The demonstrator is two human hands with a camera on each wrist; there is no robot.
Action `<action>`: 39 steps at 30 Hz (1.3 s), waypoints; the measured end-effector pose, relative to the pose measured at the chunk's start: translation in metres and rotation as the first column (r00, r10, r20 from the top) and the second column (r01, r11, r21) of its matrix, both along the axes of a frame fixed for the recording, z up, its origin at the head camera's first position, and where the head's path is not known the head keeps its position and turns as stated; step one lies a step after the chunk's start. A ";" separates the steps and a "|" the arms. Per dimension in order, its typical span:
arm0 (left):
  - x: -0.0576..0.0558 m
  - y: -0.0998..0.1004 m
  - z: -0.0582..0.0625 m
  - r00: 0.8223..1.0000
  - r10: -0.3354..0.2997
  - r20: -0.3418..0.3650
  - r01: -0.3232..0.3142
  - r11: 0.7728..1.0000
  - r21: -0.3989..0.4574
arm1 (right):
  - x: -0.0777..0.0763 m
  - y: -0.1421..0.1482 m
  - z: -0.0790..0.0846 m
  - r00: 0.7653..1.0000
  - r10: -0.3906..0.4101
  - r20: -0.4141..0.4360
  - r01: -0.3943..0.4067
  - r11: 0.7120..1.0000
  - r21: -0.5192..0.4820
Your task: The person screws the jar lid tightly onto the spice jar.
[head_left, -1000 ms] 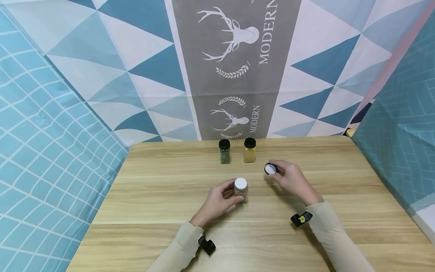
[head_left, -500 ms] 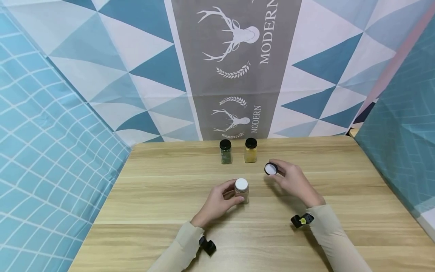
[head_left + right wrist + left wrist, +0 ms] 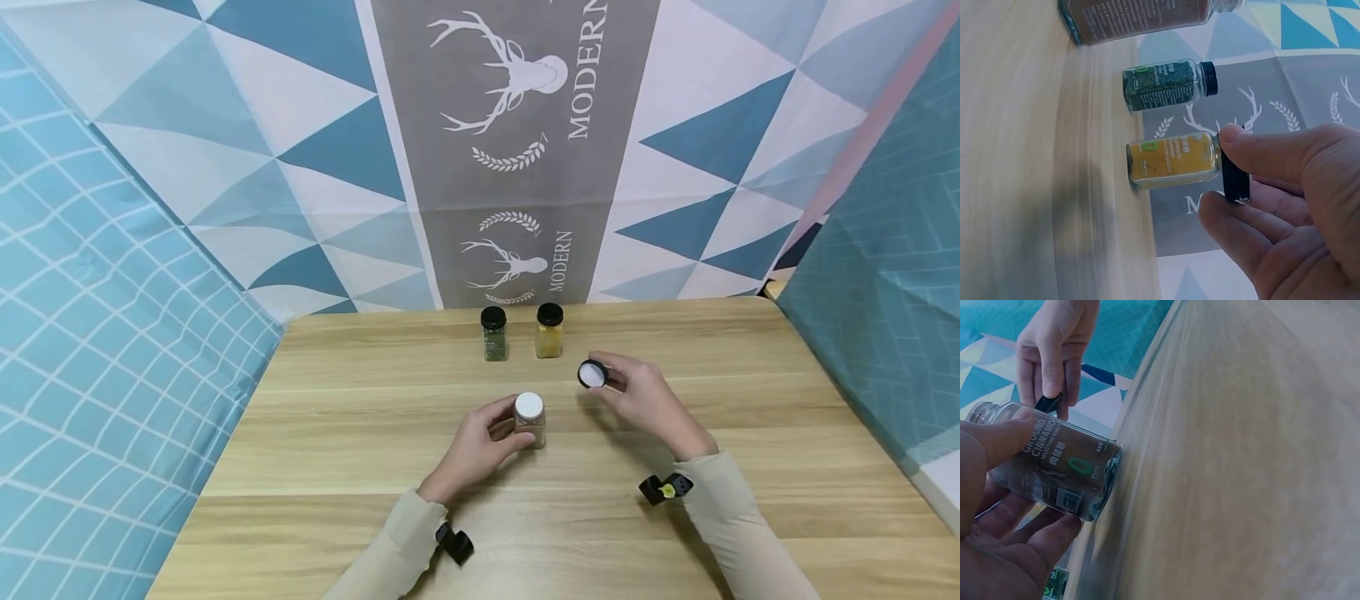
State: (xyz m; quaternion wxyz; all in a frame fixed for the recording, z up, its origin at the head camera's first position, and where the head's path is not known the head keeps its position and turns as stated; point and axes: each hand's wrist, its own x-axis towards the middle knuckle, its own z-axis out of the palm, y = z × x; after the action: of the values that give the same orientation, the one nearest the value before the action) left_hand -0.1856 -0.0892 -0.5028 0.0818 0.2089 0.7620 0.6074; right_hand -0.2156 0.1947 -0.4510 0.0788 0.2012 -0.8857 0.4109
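Note:
My left hand grips a square glass jar of ground cinnamon around its sides, thumb on the front near the label. Its black cap is off, and a white seal shows over the mouth in the head view. To the right, my right hand pinches the black jar lid between thumb and fingers, raised above the table. The lid's white inner side faces the head camera. Some fingers of the left hand are hidden behind the jar.
At the table's back edge stand two capped jars, one with green herbs and one with yellow powder. The wooden table meets a patterned cloth backdrop behind, with blue cloths on both sides.
Both hands hold nearly the same pose and keep their grips on the jar and the lid. The whole head view has shifted slightly.

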 end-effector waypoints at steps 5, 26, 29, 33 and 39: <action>0.000 0.001 0.000 1.000 0.011 0.002 -0.011 1.000 -0.009 | 0.001 -0.002 0.001 0.999 0.025 0.020 -0.025 1.000 -0.002; 0.001 -0.001 0.001 0.999 0.004 0.037 -0.004 1.000 -0.004 | 0.010 -0.017 0.009 0.997 0.078 0.009 -0.078 0.997 -0.018; 0.000 -0.002 0.000 0.999 0.007 0.041 -0.007 1.000 -0.005 | 0.012 -0.019 0.010 0.996 0.088 0.016 -0.088 0.996 -0.018; 0.000 -0.002 0.000 0.999 0.008 0.031 -0.008 1.000 -0.009 | 0.013 -0.021 0.011 0.995 0.100 0.022 -0.099 0.995 -0.032; -0.001 -0.001 0.002 1.000 -0.002 0.020 0.002 1.000 -0.009 | 0.015 -0.022 0.012 0.994 0.106 0.025 -0.105 0.994 -0.038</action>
State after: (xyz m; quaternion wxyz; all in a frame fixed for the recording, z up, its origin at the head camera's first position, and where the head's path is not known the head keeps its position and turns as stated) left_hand -0.1870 -0.0907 -0.5011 0.0912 0.2032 0.7637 0.6059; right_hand -0.2009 0.1726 -0.4395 0.0486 0.2405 -0.8673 0.4332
